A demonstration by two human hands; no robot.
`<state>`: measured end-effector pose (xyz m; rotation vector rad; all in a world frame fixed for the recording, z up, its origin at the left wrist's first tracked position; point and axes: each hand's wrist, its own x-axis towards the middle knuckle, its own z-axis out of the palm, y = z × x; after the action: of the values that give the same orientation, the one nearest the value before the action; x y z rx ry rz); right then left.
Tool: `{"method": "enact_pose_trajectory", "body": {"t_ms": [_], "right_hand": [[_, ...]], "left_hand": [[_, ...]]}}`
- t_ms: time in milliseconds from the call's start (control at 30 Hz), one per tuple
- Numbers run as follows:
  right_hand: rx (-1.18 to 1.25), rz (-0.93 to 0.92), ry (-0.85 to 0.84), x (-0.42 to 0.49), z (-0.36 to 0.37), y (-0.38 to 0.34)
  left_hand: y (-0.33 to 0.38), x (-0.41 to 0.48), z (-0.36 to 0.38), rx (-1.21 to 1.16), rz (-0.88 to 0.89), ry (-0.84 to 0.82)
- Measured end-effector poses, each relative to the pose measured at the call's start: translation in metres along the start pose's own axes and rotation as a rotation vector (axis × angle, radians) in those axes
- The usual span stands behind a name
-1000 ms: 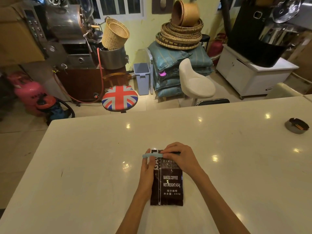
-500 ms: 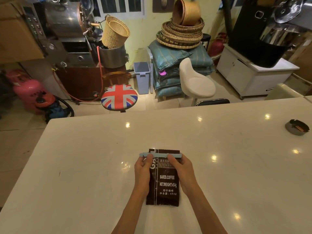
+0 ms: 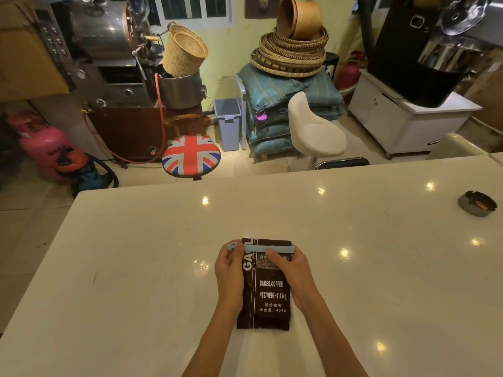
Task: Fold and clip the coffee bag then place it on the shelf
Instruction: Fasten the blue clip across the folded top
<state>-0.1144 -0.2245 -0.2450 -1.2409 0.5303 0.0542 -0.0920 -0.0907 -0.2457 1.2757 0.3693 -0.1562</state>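
A dark brown coffee bag [image 3: 268, 295] with white lettering lies flat on the white counter [image 3: 136, 268], its folded top pointing away from me. A light blue clip [image 3: 257, 248] spans the bag just below the fold. My left hand [image 3: 230, 270] holds the bag's left edge, with its thumb and fingertips on the clip's left end. My right hand [image 3: 290, 270] rests on the bag's right side, its thumb pressing on the clip's middle. No shelf is in view.
A grey ashtray [image 3: 477, 203] sits at the counter's far right. Beyond the counter's far edge stand a Union Jack stool [image 3: 191, 155], a white chair [image 3: 315, 131], stacked sacks with baskets [image 3: 292, 50], a roasting machine [image 3: 103, 50] and a pink gas cylinder [image 3: 46, 148].
My right hand has slid back from over the bag's top to its right side. The blue clip now lies across the full width of the bag.
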Motion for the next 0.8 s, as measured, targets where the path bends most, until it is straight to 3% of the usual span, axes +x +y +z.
{"method": "enact_pose_trajectory", "body": {"t_ms": [167, 667, 800], "right_hand": [[-0.008, -0.022, 0.049, 0.003, 0.0, 0.001], [-0.06, -0.103, 0.082, 0.003, 0.006, 0.005], [-0.115, -0.157, 0.046, 0.003, 0.001, -0.002]], "left_hand": [[0.007, -0.002, -0.003, -0.074, -0.04, -0.093], [0.008, -0.004, 0.014, -0.078, 0.081, 0.14], [0.005, -0.007, 0.009, -0.002, 0.092, -0.062]]}}
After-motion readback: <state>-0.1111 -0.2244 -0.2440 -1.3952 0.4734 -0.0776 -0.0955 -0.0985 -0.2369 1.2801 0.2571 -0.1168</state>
